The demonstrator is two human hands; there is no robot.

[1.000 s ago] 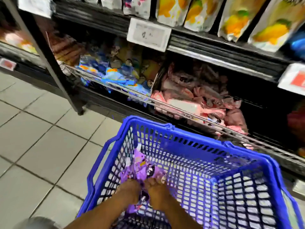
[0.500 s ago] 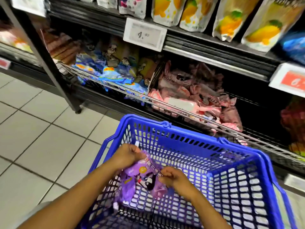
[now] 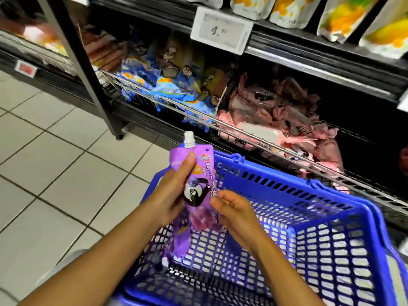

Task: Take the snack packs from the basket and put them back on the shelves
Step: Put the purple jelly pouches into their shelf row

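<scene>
Head view: the left hand [image 3: 171, 193] grips purple spouted snack pouches [image 3: 194, 195], thumb up the front, while the right hand [image 3: 234, 214] pinches their lower edge. They hang upright over the blue plastic mesh basket [image 3: 309, 217], near the wire-fronted shelf [image 3: 276, 149] of pink packs [image 3: 287, 120].

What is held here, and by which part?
A purple pouch: left hand grips its upper left side, right hand pinches its lower right edge.
</scene>
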